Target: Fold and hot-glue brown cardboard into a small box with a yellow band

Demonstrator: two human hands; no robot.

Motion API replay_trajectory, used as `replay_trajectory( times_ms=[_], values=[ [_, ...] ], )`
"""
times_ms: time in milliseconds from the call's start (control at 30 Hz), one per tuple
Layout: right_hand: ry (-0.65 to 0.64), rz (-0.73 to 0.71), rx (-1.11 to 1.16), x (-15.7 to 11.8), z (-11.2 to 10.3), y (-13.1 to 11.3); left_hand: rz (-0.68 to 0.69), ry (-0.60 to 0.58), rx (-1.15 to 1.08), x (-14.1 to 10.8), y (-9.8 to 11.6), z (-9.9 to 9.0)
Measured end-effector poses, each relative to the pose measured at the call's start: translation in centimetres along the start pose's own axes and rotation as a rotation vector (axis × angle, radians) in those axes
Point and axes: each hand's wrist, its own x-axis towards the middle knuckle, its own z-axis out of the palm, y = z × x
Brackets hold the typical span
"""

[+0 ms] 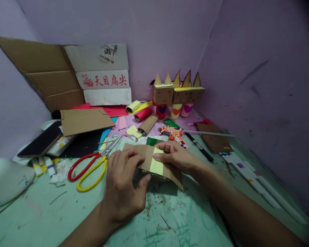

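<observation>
A folded piece of brown cardboard (143, 150) is between my hands, low over the table, with flaps at both ends and a cut edge facing me. A pale yellow paper strip (157, 167) lies across its middle. My right hand (179, 157) is closed on the strip and cardboard, its thumb pressing on the yellow paper. My left hand (125, 183) curls round the cardboard's left end, fingers on top and thumb by the near edge. To the left of that hand lie scissors (105, 154) with one red and one yellow handle, blades apart.
Three cardboard box figures (163, 94) with pointed ears stand on paper tubes at the back. Several white pens (254, 181) and a black marker (199, 147) lie right. A white bowl (7, 181), phone (41, 139) and cardboard sheet (86, 120) are left. Opened carton (103, 75) leans behind.
</observation>
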Motion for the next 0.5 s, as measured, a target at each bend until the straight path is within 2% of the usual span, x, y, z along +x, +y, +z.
replay_trajectory(
  times_ms=[67,167,267,367,500],
  values=[
    [0.017,-0.009,0.024,-0.1,-0.1,-0.1,0.052,0.078,0.011,0.0,0.1,-0.2],
    [0.051,-0.021,0.056,-0.1,-0.4,-0.1,0.112,0.118,-0.016,-0.3,0.3,-0.6],
    [0.081,-0.051,0.069,-0.1,-0.7,-0.1,0.084,0.150,-0.079,-0.8,0.3,-0.8],
    [0.101,-0.103,0.084,-0.1,-0.9,-0.2,-0.131,0.121,-0.157,-0.9,0.1,-0.3],
    [0.116,-0.147,0.096,-0.2,-0.6,-0.2,-0.617,-0.148,-0.407,-0.3,0.0,0.9]
  ],
)
